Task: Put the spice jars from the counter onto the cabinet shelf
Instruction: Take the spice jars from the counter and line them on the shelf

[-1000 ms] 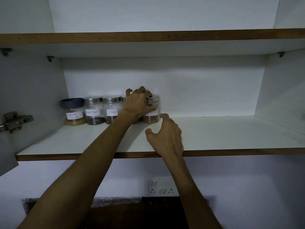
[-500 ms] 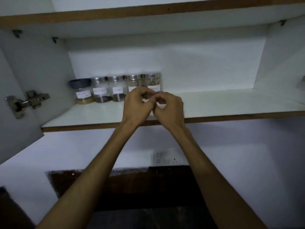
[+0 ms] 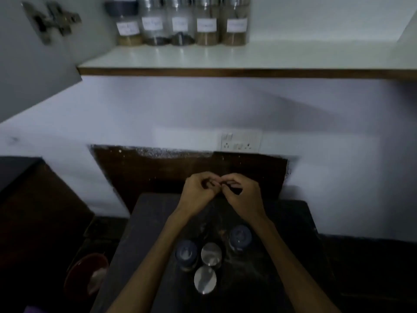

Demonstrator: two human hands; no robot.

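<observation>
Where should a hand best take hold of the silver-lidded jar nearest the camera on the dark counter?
Probably from above, fingers curled round the round silver lid of the nearest silver-lidded jar. It stands upright with only its top showing. The second silver-lidded jar sits close behind, so its near and side edges look freer.

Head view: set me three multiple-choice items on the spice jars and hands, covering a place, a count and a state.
1. Where do the five labelled jars stand?
A. left end of the shelf
B. right end
C. counter

2. How many jars stand on the counter?
A. two
B. four
C. six

3. What are the hands doing?
A. each gripping a jar
B. fingertips together, no jar held
C. flat on the counter

Key: 1 A, the row sits near the hinge side. 2 B, four lids show. 3 B, left hand and right hand meet above the counter.
</observation>
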